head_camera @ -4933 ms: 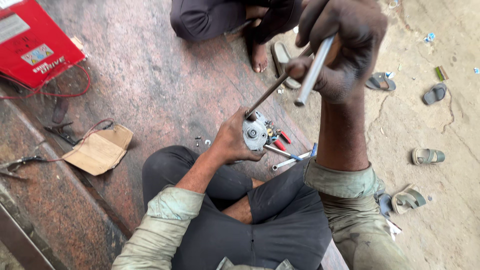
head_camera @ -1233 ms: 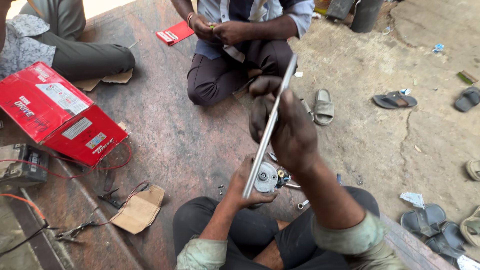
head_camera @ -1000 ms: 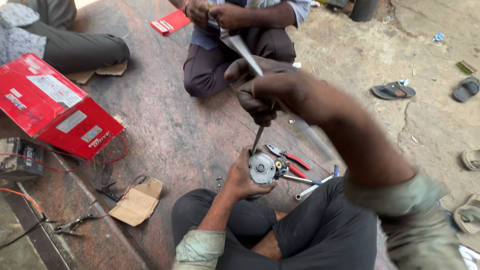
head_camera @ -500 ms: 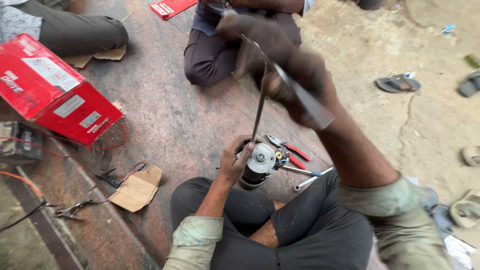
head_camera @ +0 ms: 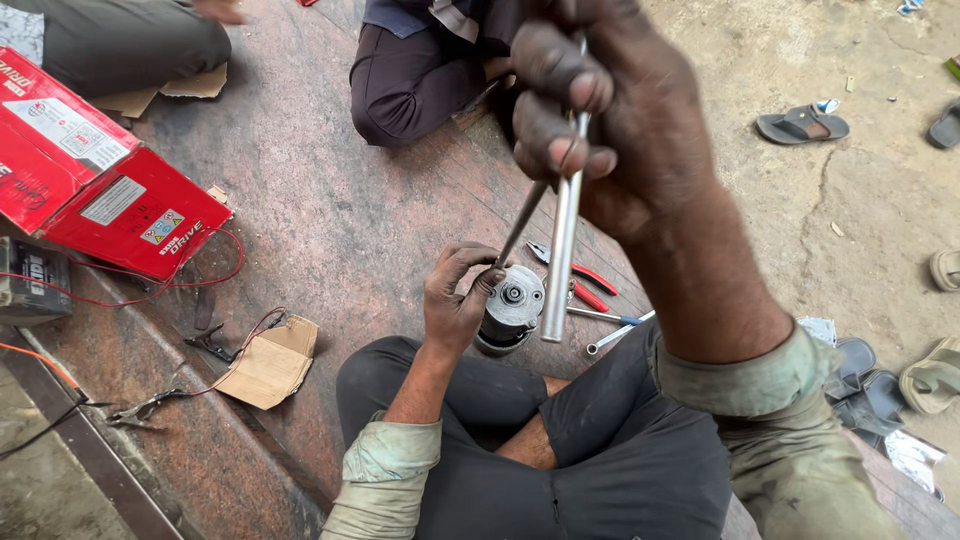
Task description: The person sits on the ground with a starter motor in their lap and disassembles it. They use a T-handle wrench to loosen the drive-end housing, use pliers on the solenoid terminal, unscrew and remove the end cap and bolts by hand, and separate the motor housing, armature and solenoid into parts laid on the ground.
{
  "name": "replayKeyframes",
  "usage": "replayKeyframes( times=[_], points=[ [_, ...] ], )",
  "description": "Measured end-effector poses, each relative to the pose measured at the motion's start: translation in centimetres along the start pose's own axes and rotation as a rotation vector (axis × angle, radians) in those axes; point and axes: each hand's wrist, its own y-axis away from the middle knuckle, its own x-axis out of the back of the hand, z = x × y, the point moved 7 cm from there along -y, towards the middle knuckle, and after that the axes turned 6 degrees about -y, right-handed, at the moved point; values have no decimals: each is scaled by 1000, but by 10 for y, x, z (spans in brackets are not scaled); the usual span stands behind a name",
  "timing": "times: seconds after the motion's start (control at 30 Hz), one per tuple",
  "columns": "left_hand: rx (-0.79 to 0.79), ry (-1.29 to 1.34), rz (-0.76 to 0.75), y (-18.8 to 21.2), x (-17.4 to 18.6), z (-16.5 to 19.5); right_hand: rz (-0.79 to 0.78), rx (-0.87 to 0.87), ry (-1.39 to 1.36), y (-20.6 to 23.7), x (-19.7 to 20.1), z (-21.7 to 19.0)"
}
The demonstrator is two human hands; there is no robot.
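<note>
Fingers [head_camera: 560, 120] of the right hand [head_camera: 620, 120] are pinching two metal rods [head_camera: 560, 250] upright above the motor [head_camera: 512, 305], which the left hand [head_camera: 455, 300] is gripping at frame centre to steady it.

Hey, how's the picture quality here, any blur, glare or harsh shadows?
Head view: soft, even daylight, no hard shadows; the raised right hand, close to the lens, looks oversized and slightly soft, as does the metal rod it holds; the left hand and the motor are sharp; mild sheen on the rod, no strong glare; the red boxes stay clear.
</note>
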Motion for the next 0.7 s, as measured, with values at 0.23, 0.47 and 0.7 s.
replayKeyframes(
  times=[0.23,0.47,0.7],
  points=[
    [-47,-171,-364,2,-22,31,60,-81,12,13,5,4],
    [-121,-175,-437,3,-26,31,32,-110,-8,20,16,3],
    [-84,-139,-462,2,-25,24,-8,-304,214,17,-1,4]
  ],
)
